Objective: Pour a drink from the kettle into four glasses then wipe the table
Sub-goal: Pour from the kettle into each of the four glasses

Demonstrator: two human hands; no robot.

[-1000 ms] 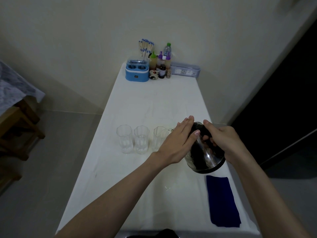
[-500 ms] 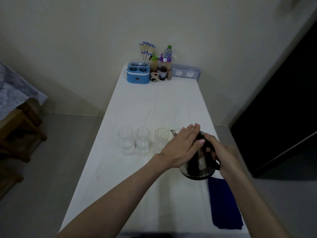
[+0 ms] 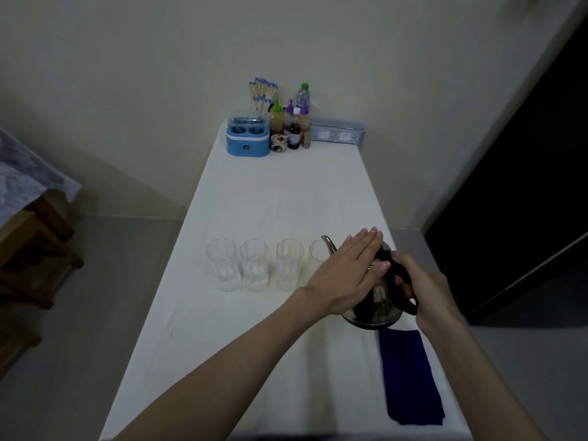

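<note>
Now right hand (image 3: 428,289) wrapped round kettle (image 3: 374,308) handle, left hand (image 3: 345,276) flat, fingers extended, on lid.

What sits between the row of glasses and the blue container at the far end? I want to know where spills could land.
In the head view, only bare white table lies between the glasses and the blue container.

Bare forearms, no sleeves, pale-polished nails
</note>
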